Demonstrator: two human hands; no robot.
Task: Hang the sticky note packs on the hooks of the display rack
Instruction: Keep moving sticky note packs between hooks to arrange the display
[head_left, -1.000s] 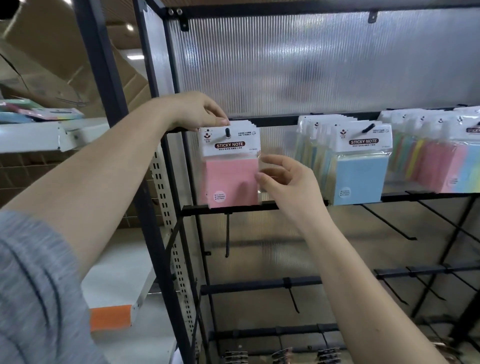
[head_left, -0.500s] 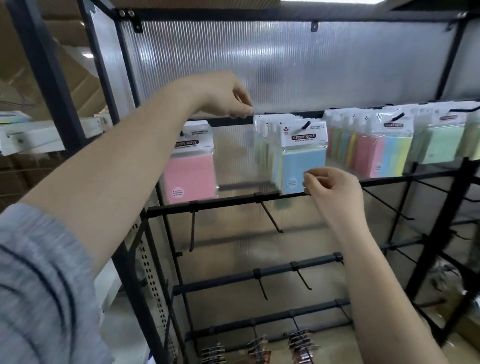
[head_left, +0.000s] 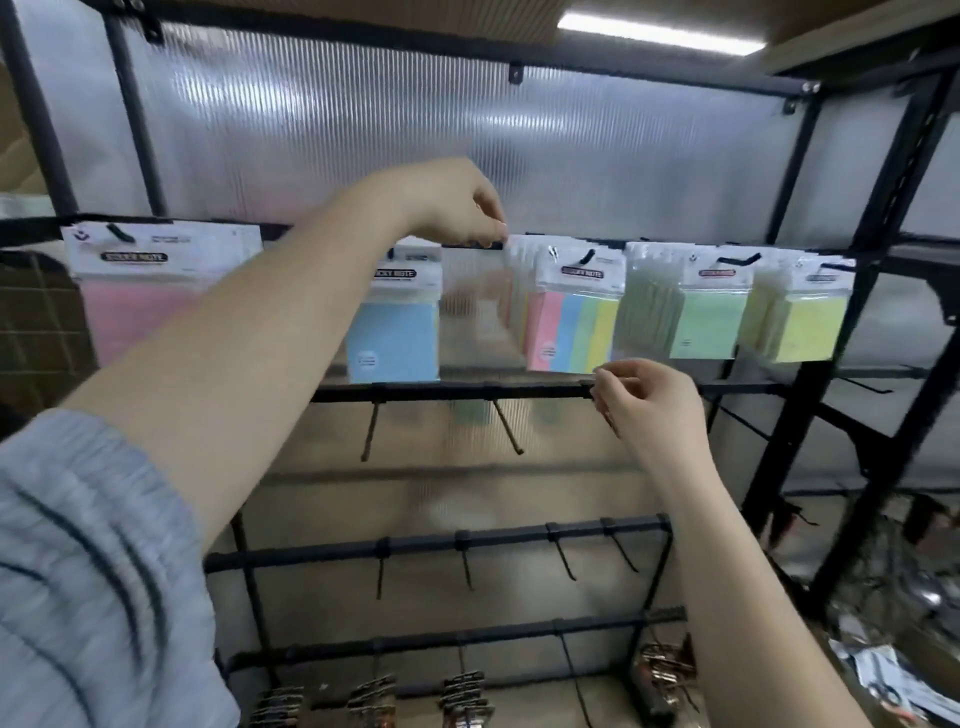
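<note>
A ribbed translucent plastic back panel fills the upper half of the frame, framed by the black metal display rack, with a lit ceiling strip lamp seen at the upper right. Along the top rail, across the middle of the frame, sticky note packs in clear sleeves with white header cards are hung on black hooks: a pink pack at the far left, a light blue pack partly hidden behind the forearm, a bundle of multicolour striped packs right of centre, a bundle of green packs beside it, and a bundle of yellow packs furthest right. The left hand, reached up from a grey knitted sleeve at the lower left, is held at the top rail between the blue and striped packs, its fingers curled and pinched together at the rail; what, if anything, is gripped there cannot be told. The right hand is raised at centre right, just below the striped packs, with its fingertips pinched together at the second black crossbar; whether the bar itself is gripped cannot be told. Bare black hooks are seen slanting down from that bar and from the lower bars. Bundles of metal clips are hung along the bottom edge, blurred.
</note>
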